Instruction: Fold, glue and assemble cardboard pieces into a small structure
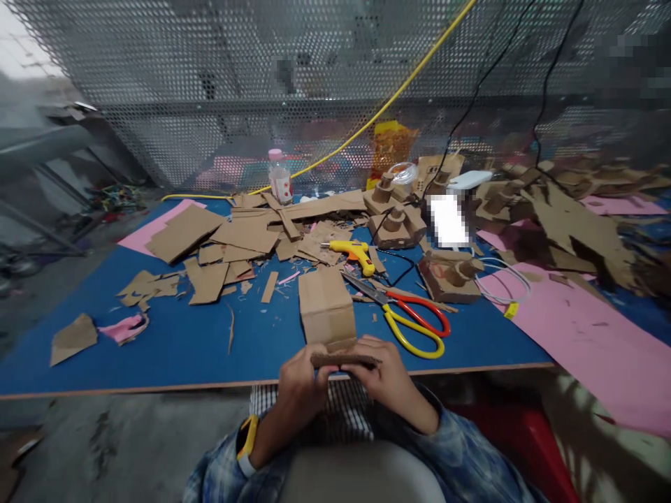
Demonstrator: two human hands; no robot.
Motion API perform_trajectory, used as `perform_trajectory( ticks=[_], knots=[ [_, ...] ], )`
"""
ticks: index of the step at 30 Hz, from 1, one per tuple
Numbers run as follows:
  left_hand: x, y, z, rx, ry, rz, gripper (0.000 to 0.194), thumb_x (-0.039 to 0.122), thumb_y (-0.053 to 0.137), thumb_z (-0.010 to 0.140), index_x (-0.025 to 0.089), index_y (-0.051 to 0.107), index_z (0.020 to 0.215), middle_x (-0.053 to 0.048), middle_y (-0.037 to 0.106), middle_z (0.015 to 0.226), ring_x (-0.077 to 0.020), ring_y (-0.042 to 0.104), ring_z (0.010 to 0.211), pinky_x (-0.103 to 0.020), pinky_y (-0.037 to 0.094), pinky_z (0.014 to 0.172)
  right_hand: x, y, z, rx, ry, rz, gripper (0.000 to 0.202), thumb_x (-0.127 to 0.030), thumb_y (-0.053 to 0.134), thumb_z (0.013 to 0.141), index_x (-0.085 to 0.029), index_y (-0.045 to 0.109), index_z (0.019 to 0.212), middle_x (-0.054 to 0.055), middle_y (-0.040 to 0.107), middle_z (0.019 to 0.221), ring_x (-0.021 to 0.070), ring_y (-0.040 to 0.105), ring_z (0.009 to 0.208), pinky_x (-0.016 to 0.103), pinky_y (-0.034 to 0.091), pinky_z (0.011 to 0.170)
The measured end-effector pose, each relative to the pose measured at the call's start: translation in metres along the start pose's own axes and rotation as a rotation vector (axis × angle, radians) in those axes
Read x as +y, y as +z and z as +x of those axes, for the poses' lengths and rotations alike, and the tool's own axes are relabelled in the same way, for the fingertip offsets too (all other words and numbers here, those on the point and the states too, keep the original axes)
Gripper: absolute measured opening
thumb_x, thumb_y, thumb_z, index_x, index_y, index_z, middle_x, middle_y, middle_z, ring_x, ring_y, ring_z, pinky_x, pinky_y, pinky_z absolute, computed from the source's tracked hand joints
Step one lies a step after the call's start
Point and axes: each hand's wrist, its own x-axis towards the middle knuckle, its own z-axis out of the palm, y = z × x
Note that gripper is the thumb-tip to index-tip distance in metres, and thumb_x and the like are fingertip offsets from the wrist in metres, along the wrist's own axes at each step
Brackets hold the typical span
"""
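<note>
Both hands hold one folded cardboard strip [329,300] at the table's front edge. Its creased upper part lies out over the blue tabletop, and its near end shows a rough brown edge between my fingers. My left hand [302,381] grips the left side of that end, thumb underneath. On the right side, my right hand [381,370] pinches it with the fingers on top. Just right of the cardboard lie scissors [414,321] with one red and one yellow handle. Beyond it rests a yellow glue gun [354,255].
Cardboard scraps [246,237] spread across the table's middle and left. Behind stands a pink-capped bottle [280,178]. Several cardboard pieces with rolled tubes, such as one box [451,276], sit right, near a lit phone [448,220]. Pink paper [576,335] overhangs the right edge.
</note>
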Motion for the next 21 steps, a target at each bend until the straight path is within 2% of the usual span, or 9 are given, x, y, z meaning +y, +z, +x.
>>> perform_trajectory(
  ticks=[3, 6, 8, 11, 14, 16, 18, 21],
  knots=[
    [-0.002, -0.007, -0.006, -0.086, 0.126, -0.157, 0.013, 0.016, 0.044, 0.083, 0.017, 0.057, 0.085, -0.005, 0.069, 0.075, -0.0148, 0.068, 0.071, -0.023, 0.055, 0.065, 0.002, 0.007, -0.02, 0.05, -0.176, -0.04, 0.024, -0.028, 0.044, 0.093, -0.018, 0.066, 0.091, 0.005, 0.071, 0.084, 0.0166, 0.065, 0.078, 0.031, 0.051, 0.071],
    [-0.004, -0.021, -0.008, -0.18, 0.273, -0.255, 0.024, 0.024, 0.048, 0.084, 0.014, 0.058, 0.103, -0.011, 0.07, 0.089, -0.0178, 0.068, 0.084, -0.027, 0.057, 0.072, -0.003, 0.01, -0.038, 0.105, -0.255, -0.174, 0.024, -0.02, 0.042, 0.094, -0.017, 0.063, 0.106, 0.008, 0.071, 0.095, 0.0189, 0.064, 0.091, 0.035, 0.053, 0.078],
    [-0.003, -0.032, -0.007, -0.215, 0.373, -0.248, 0.031, 0.024, 0.047, 0.086, 0.013, 0.056, 0.114, -0.012, 0.07, 0.094, -0.0195, 0.066, 0.094, -0.031, 0.057, 0.08, -0.011, 0.008, -0.043, 0.109, -0.299, -0.205, 0.026, -0.015, 0.042, 0.093, -0.017, 0.061, 0.111, 0.008, 0.07, 0.094, 0.0185, 0.063, 0.09, 0.036, 0.054, 0.078],
    [-0.002, -0.046, -0.003, -0.274, 0.49, -0.13, 0.036, 0.015, 0.041, 0.09, 0.017, 0.054, 0.123, -0.012, 0.067, 0.109, -0.0196, 0.058, 0.115, -0.036, 0.054, 0.092, -0.024, -0.002, -0.04, 0.088, -0.373, -0.186, 0.028, -0.015, 0.041, 0.093, -0.016, 0.059, 0.115, 0.011, 0.068, 0.096, 0.0189, 0.062, 0.093, 0.037, 0.055, 0.078],
    [0.0, -0.06, 0.003, -0.274, 0.587, -0.043, 0.036, 0.012, 0.038, 0.092, 0.015, 0.056, 0.123, -0.013, 0.065, 0.117, -0.0204, 0.048, 0.127, -0.035, 0.053, 0.094, -0.03, -0.012, -0.032, 0.077, -0.449, -0.289, 0.028, -0.015, 0.041, 0.093, -0.016, 0.061, 0.113, 0.014, 0.066, 0.104, 0.023, 0.057, 0.111, 0.044, 0.053, 0.087],
    [0.004, -0.069, 0.009, -0.221, 0.66, -0.022, 0.032, 0.012, 0.04, 0.092, 0.013, 0.057, 0.12, -0.012, 0.066, 0.116, -0.0198, 0.046, 0.129, -0.033, 0.052, 0.096, -0.032, -0.017, -0.025, 0.096, -0.514, -0.389, 0.026, -0.013, 0.042, 0.092, -0.017, 0.062, 0.109, 0.014, 0.064, 0.113, 0.0255, 0.049, 0.124, 0.05, 0.048, 0.094],
    [0.01, -0.078, 0.016, -0.173, 0.707, 0.005, 0.03, 0.011, 0.043, 0.092, 0.015, 0.059, 0.118, -0.01, 0.066, 0.117, -0.0179, 0.047, 0.128, -0.031, 0.05, 0.098, -0.036, -0.022, -0.017, 0.127, -0.614, -0.44, 0.023, -0.012, 0.044, 0.092, -0.016, 0.062, 0.106, 0.013, 0.064, 0.116, 0.0249, 0.046, 0.128, 0.049, 0.046, 0.099],
    [0.02, -0.094, 0.03, -0.166, 0.743, 0.017, 0.031, 0.014, 0.047, 0.091, 0.019, 0.059, 0.119, -0.008, 0.065, 0.12, -0.0171, 0.052, 0.123, -0.031, 0.049, 0.1, -0.05, -0.032, -0.001, 0.193, -0.76, -0.475, 0.02, -0.011, 0.046, 0.09, -0.012, 0.062, 0.102, 0.013, 0.069, 0.109, 0.0237, 0.051, 0.124, 0.042, 0.05, 0.096]
  ],
)
